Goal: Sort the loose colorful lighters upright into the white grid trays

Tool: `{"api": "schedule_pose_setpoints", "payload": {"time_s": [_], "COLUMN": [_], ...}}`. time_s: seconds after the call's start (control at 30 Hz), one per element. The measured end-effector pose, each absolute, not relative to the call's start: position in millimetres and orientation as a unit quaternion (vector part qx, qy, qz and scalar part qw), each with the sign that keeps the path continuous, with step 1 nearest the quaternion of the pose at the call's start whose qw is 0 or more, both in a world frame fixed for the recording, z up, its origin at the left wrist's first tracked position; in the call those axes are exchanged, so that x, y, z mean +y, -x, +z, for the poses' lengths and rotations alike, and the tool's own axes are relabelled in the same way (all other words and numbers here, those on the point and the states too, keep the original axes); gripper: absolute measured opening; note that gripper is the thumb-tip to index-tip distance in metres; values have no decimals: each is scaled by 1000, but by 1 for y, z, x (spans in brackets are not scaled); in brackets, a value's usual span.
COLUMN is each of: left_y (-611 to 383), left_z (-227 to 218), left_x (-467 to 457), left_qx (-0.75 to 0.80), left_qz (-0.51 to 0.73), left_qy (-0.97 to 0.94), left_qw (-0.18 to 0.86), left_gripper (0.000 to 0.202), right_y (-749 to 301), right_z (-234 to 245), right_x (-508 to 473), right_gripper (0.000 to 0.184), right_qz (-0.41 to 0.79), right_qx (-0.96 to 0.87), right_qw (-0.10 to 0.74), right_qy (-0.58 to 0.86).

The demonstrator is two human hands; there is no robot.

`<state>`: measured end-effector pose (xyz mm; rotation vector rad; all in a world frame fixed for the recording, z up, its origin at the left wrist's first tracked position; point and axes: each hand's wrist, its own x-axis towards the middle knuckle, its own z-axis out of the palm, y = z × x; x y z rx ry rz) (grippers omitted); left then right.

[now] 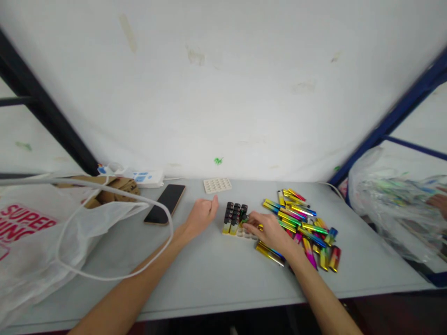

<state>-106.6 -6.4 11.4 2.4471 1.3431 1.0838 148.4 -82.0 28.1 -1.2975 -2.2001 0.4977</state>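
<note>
Lighters (289,219) are being stood on end in a tray, judging by how they lie: a loose, shiny pile right of centre, upright rows at centre. Under them a grey table (209,279) spans the lower half of the frame. On it, a white bag (31,232) fills the lower left and a clear bag (387,209) stands at the right edge. A phone (165,203) lies flat left of centre.

At centre, the left hand (202,215) is curled into a loose fist, thumb raised, apart from the tray; nothing shows in it, though its inside is hidden. Just right of centre, the right hand (267,228) reaches over the tray (248,234), thumb and fingers brought nearly together in a pinch. An empty tray (217,185) lies further back, against the wall.

In the near tray, black-topped upright lighters (232,214) fill the left part; bare cups show at the front right. Smallest is the greenish lighter (245,220) at the right fingertips, apparently gripped, its lower end hidden. The step seems to be seating it; the move calls for keeping it upright, lined up with its cup, and clear of its neighbours.
</note>
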Motion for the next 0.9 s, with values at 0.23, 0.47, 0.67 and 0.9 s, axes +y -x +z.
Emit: {"api": "schedule_pose_setpoints", "payload": {"time_s": [0.23, 0.47, 0.67, 0.9], "left_y": [106, 110, 114, 114], "left_z": [11, 8, 9, 11], "left_x": [-4, -1, 1, 0], "left_qx": [473, 477, 476, 483], "left_qz": [344, 349, 357, 363], "left_qy": [-808, -804, -802, -794], "left_qw": [67, 62, 57, 58], "left_gripper": [72, 68, 67, 67], "right_y": [-153, -170, -159, -156], "right_z": [34, 63, 75, 95], "right_x": [-78, -68, -56, -45], "right_gripper": [30, 28, 28, 16], "right_qz": [94, 174, 128, 135], "right_qx": [-840, -833, -886, -902], "right_qw": [275, 303, 195, 156], "right_qy": [458, 430, 400, 378]}}
